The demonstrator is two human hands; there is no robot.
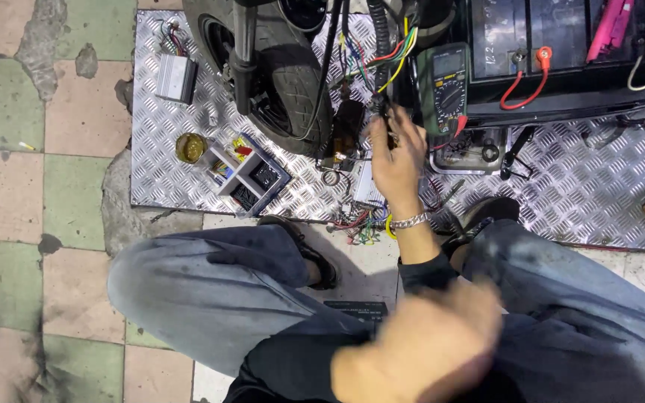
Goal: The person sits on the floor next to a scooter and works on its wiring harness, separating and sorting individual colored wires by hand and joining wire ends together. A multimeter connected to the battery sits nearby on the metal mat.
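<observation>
My right hand (395, 153), with a metal chain bracelet on its wrist, reaches forward and pinches a small black connector (379, 104) at the end of a bundle of coloured wires (393, 52) hanging from a scooter. My left hand (431, 347) is close to the camera at the bottom, over my lap. It is blurred by motion, and I cannot make out its fingers or whether it holds anything. A green multimeter (444, 86) leans just right of the right hand.
The scooter's front tyre (293, 89) stands on a chequered metal plate (576, 186). On the plate are a silver controller box (176, 77), a round tin (189, 147), a small parts tray (251, 175) and loose wires (356, 220). Black batteries (531, 30) with red leads sit at top right.
</observation>
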